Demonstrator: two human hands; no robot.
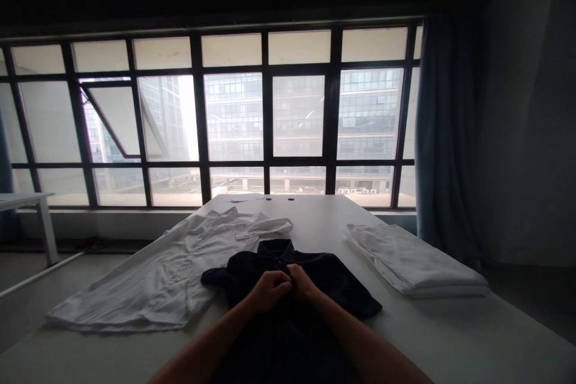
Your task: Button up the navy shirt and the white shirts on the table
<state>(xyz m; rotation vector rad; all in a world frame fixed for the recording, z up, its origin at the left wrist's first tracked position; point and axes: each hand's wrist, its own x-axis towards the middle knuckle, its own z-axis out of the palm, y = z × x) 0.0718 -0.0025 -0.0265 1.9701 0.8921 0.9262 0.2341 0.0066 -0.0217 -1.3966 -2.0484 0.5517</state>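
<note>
Low in the frame's centre, the left hand [269, 289] and right hand [302, 281] both pinch one dark shirt [335, 285] with curled fingers, one spread white shirt [157, 276] at left, one folded white stack [414, 258] at right.

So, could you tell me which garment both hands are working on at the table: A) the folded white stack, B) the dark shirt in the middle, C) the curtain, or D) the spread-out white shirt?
B: the left hand and right hand meet on the dark shirt, just below its collar; the white shirt lies to the left and the folded stack to the right, both untouched.
</note>
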